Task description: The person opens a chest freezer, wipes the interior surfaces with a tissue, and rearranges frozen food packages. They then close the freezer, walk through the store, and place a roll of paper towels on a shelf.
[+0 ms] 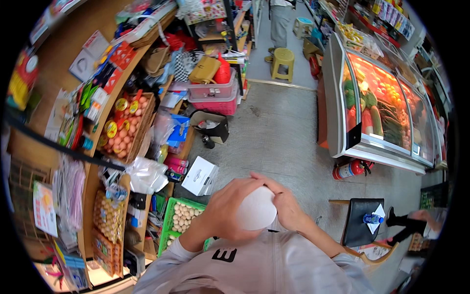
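Note:
Close to my chest, a rounded white object (258, 209) with a smooth surface sits between my two hands; its exact kind cannot be told. My left hand (288, 207) is on its right side, fingers curved over the top. My right hand (229, 211) wraps its left side and underside, and the fingertips of both hands meet or overlap above it. Below the hands is the front of a light jacket (257, 261) with a dark mark. The palms and the object's far side are hidden.
Left stand wooden shelves with a basket of eggs (125, 128) and a green crate (170, 217) of pale eggs. Right are a lit glass display case (382, 106), a fire extinguisher (347, 169) and a black chair (361, 228). A yellow stool (283, 58) and other people stand farther off.

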The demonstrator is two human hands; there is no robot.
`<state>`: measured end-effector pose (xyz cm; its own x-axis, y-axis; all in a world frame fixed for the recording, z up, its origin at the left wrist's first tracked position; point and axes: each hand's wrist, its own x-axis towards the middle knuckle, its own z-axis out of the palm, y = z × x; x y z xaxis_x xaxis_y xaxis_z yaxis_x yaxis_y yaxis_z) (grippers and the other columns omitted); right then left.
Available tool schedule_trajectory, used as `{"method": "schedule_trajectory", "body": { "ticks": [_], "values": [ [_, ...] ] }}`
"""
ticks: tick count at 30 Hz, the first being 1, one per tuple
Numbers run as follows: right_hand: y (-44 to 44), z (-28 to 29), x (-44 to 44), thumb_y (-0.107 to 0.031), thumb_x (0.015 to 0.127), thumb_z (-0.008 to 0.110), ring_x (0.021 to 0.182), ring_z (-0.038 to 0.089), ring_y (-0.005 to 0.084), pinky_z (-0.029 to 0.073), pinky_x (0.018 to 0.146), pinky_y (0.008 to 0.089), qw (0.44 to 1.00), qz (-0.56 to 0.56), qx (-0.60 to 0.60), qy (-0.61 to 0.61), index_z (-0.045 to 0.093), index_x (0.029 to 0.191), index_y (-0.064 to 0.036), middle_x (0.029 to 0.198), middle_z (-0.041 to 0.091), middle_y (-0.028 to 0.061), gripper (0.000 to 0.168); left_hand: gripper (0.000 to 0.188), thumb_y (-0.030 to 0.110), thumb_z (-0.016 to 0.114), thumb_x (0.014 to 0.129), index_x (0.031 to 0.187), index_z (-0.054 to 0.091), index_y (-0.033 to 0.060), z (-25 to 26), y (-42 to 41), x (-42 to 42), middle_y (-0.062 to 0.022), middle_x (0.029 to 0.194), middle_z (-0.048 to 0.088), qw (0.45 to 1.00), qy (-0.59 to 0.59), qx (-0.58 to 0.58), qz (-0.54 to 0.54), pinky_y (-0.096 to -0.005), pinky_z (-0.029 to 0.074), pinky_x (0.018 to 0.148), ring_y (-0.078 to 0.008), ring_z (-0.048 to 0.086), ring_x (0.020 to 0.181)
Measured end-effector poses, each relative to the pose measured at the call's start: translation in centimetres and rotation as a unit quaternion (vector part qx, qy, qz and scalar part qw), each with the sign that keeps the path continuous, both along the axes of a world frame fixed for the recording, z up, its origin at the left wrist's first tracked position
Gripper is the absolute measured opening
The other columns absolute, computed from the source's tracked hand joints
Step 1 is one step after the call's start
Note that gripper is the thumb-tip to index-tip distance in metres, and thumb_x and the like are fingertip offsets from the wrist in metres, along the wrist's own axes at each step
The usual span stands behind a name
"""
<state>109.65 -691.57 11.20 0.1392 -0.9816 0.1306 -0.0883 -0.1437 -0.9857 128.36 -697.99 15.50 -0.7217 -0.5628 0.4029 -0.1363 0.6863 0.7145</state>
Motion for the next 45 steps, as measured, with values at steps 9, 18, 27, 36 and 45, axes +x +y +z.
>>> {"method": "schedule_trajectory", "body": {
  "ticks": [9,18,27,36,45],
  "values": [
    [-6.1,-0.3,-8.9,-0.025,0.089,0.060,0.134,0.037,0.0420,0.029,0.111,0.0471,0.976,-0.183,-0.055,0.100,0.035,0.144,0.001,0.142,0.042,0.0226,0.066,0.083,0.022,0.088,0.054,0.125,0.052,-0.0003,-1.4,-11.9,-12.2,-0.0180,0.112,0.059,0.998,-0.006,0.059,-0.009,-0.0413,0.050,0.084,-0.0348,0.062,0.098],
    [-10.9,0.8,-18.1,-0.032,0.067,0.083,0.141,0.030,0.0363,0.021,0.117,0.0513,0.943,-0.220,-0.150,0.199,0.031,0.147,-0.003,0.150,0.034,0.0205,0.100,0.090,0.011,0.078,0.053,0.135,0.042,-0.0023,-1.7,-16.5,-19.3,-0.0150,0.124,0.051,0.994,-0.017,0.091,0.054,-0.0381,0.043,0.098,-0.0253,0.054,0.112],
    [-7.9,0.1,-20.5,-0.027,0.063,0.082,0.135,0.036,0.0358,0.020,0.116,0.0557,0.881,-0.409,-0.118,0.206,0.033,0.142,0.000,0.137,0.042,0.0195,0.097,0.088,0.024,0.088,0.050,0.126,0.051,-0.0023,0.8,-16.1,-29.8,-0.0173,0.116,0.056,0.983,-0.010,-0.014,-0.183,-0.0394,0.049,0.087,-0.0304,0.060,0.103],
    [-0.9,0.8,-14.5,-0.035,0.056,0.089,0.145,0.018,0.0387,0.007,0.115,0.0632,0.812,-0.524,0.009,0.256,0.019,0.150,-0.002,0.153,0.026,0.0187,0.121,0.082,0.024,0.089,0.049,0.119,0.056,-0.0040,-1.4,-14.5,-31.3,-0.0199,0.111,0.063,0.863,0.030,-0.003,-0.504,-0.0409,0.052,0.084,-0.0347,0.064,0.098],
    [9.9,5.8,-3.3,-0.032,0.055,0.091,0.146,0.016,0.0351,0.006,0.118,0.0595,0.719,-0.614,0.202,0.256,0.022,0.149,-0.002,0.153,0.028,0.0159,0.120,0.077,0.022,0.089,0.045,0.112,0.061,0.0000,-1.6,-5.6,-29.9,-0.0173,0.106,0.065,0.676,0.020,0.041,-0.736,-0.0400,0.054,0.080,-0.0333,0.066,0.093]
  ]
}}
